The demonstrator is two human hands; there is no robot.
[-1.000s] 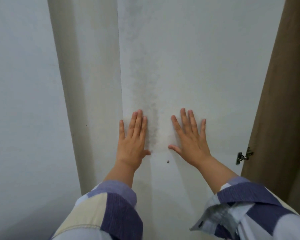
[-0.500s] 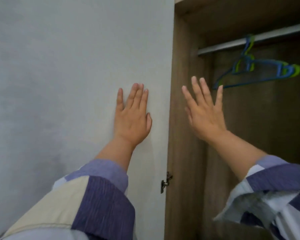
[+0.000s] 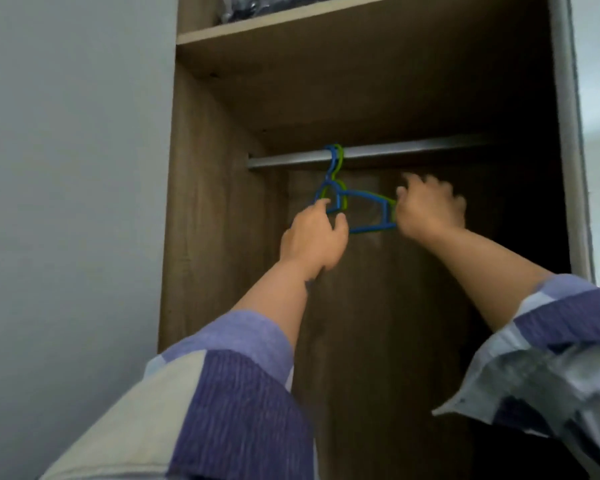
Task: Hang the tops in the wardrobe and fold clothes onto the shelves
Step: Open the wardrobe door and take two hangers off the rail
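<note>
Sleeves: two loose sleeves [image 3: 222, 403] in purple, cream and white patches sit closest, one at each bottom corner, with bare arms reaching up out of them.
Left hand: the left hand [image 3: 314, 237] is up by the left end of the hangers, thumb and fingers curled with a gap between them; I cannot tell if the grip is really on the hanger.
Right hand: the right hand [image 3: 428, 209] is blurry, its fingers bent at the right end of the hangers; I cannot tell if it holds on.
Hangers: a blue hanger [image 3: 364, 211] and a green hanger [image 3: 340, 161] hang together near the left end of the rail.
Rail: the grey rail [image 3: 395, 152] runs across the wardrobe [image 3: 215, 209] under the shelf.
Shelf: the shelf [image 3: 257, 31] at the top has dark clothes [image 3: 274, 5] on it.
Wall: a plain grey wall [image 3: 73, 202] is on the left.
</note>
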